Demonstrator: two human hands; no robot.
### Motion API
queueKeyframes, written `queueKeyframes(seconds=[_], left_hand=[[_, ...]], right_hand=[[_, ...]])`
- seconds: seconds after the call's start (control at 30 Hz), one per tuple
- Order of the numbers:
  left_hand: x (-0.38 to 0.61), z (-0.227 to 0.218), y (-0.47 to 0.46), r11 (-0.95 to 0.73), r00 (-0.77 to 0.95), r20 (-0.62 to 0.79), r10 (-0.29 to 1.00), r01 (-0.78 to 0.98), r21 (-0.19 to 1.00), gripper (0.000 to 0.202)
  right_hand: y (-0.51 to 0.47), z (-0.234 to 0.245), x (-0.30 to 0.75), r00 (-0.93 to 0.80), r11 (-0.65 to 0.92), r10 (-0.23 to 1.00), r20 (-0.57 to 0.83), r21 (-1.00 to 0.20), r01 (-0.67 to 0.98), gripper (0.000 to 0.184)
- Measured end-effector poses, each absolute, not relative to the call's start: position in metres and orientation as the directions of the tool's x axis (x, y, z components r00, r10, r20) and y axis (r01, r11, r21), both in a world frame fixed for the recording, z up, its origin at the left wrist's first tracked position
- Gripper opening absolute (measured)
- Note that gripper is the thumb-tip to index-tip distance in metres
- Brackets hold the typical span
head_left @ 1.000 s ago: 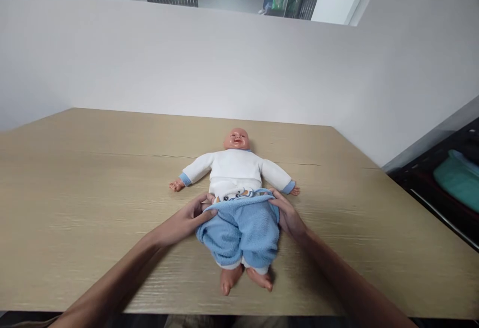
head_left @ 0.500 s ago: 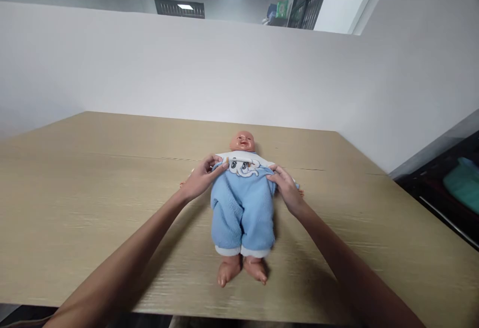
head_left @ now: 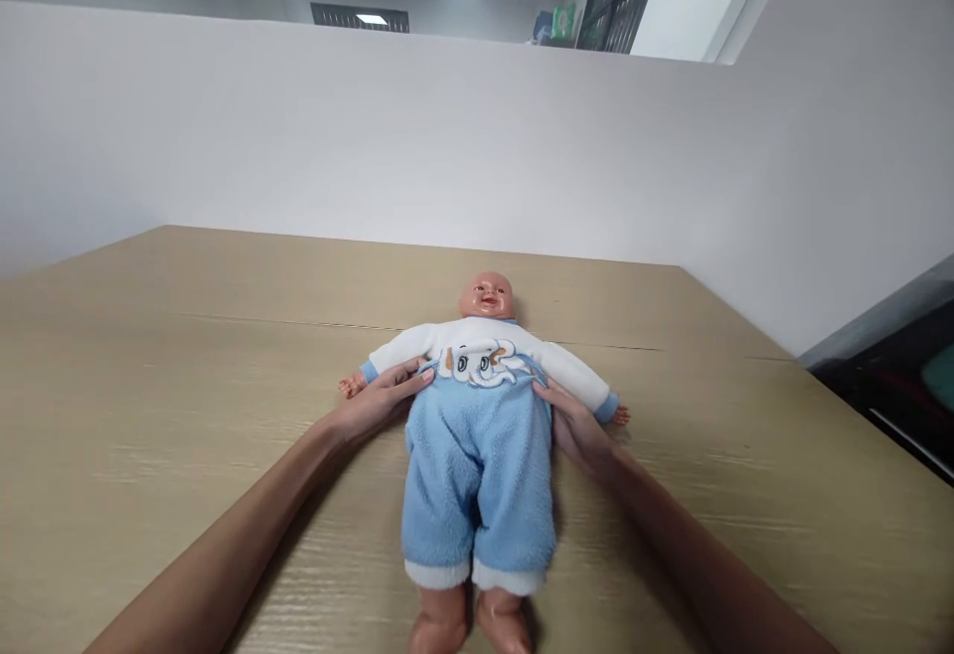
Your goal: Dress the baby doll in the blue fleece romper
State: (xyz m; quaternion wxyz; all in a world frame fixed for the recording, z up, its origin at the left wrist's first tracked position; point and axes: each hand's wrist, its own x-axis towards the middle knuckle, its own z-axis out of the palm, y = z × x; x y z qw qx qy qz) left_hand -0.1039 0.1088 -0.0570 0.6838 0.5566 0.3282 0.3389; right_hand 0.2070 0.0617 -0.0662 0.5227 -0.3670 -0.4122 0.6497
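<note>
A baby doll [head_left: 487, 297] lies on its back on the wooden table [head_left: 186, 336], head away from me. It wears a white top with blue cuffs and a blue fleece romper [head_left: 477, 465] with an elephant bib. My left hand [head_left: 377, 401] lies flat against the doll's left side at the waist, fingers stretched out. My right hand [head_left: 573, 425] rests flat against the other side, fingers touching the romper's edge. Neither hand grips anything that I can see.
A white partition wall stands behind the table's far edge. A dark shelf unit [head_left: 894, 376] sits low at the right, beyond the table's right edge. The doll's bare feet [head_left: 469, 624] reach the bottom of the view.
My hands pulled the romper's bib up from the doll's waist to its chest, then slid back down to the sides of the waist. The doll now lies closer to me.
</note>
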Motion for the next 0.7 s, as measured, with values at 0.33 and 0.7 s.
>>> queueKeyframes(seconds=[0.33, 0.7], left_hand=[[-0.097, -0.014, 0.107, -0.161, 0.490, 0.067, 0.869, 0.151, 0.975, 0.037], [-0.096, -0.027, 0.133, -0.299, 0.513, 0.130, 0.849, 0.262, 0.918, 0.041]], right_hand=[[0.055, -0.034, 0.218, -0.152, 0.348, 0.936, 0.317, -0.898, 0.268, 0.024], [0.087, -0.050, 0.212, -0.033, 0.163, 0.987, 0.159, -0.962, 0.218, 0.034]])
